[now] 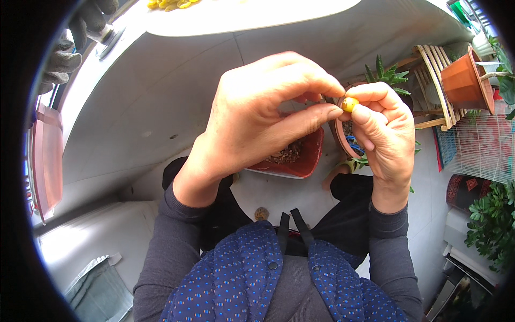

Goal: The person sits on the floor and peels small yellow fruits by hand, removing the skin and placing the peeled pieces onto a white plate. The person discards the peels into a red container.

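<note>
A small round yellow fruit (pixel 351 104) with a brownish mark is pinched between the thumb and index finger of my right hand (pixel 388 124). My left hand (pixel 257 108) reaches across from the left, palm side hidden, its thumb and index fingertips at the left edge of the fruit. Whether those fingertips grip it or only touch it is unclear. Below my hands, between my feet, stands a red container (pixel 312 155) with brown and pale bits inside; my left hand covers part of it. More yellow fruits (pixel 173 4) lie on a bright white surface (pixel 257 18) at the top edge.
An orange-brown pot (pixel 345 139) and a spiky aloe-like plant (pixel 386 74) stand beyond my right hand. Farther right are a wooden slatted stand (pixel 436 80), a terracotta-coloured pot (pixel 462 80), a wire cage (pixel 478 141) and a leafy plant (pixel 489 225). Grey gloves (pixel 62 60) hang upper left.
</note>
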A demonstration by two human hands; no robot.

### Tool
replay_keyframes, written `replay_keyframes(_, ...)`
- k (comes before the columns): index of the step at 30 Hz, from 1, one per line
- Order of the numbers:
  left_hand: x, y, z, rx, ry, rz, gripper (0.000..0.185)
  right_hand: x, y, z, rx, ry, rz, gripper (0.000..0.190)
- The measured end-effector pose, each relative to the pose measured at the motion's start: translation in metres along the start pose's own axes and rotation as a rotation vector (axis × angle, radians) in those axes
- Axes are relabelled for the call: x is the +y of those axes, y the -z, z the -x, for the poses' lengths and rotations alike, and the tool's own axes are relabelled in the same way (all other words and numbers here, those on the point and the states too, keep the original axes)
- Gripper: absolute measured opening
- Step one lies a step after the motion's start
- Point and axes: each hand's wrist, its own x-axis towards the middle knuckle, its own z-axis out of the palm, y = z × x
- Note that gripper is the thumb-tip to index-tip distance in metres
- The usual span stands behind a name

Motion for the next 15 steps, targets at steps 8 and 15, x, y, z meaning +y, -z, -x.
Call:
replay_keyframes(8, 0.0066, -0.0043, 0.0012, 0.039, 0.0, -0.142, 0.016, 0.0033, -0.0081, 0.0083, 0.092, 0.196, 0.326, 0.02)
replay_keyframes(15, 0.0077, -0.0041, 0.0006, 0.031, 0.044, -0.174, 0.009, 0.0051, -0.0094, 0.0086, 0.068, 0.196, 0.326, 0.021)
